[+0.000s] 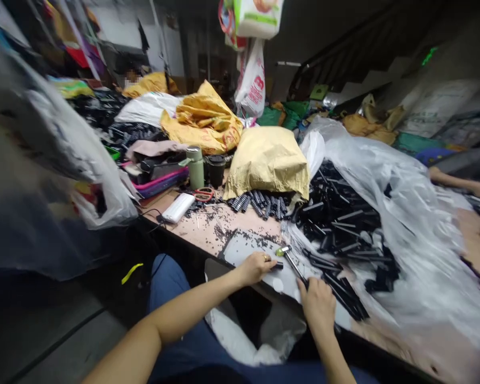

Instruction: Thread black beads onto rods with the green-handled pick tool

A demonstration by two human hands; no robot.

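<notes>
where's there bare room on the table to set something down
Small, mostly bare patches: tabletop between the white box and grey board, and the board's left end beside the left hand. Crowded: right of the hammer, under black pieces and clear plastic.

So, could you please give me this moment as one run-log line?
left hand: holding short black piece at grey board | right hand: holding hammer by handle | long black pieces: heaped beyond right hand

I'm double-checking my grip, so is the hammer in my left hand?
No, the hammer is in the right hand, while the left hand holds a short black piece.
</notes>
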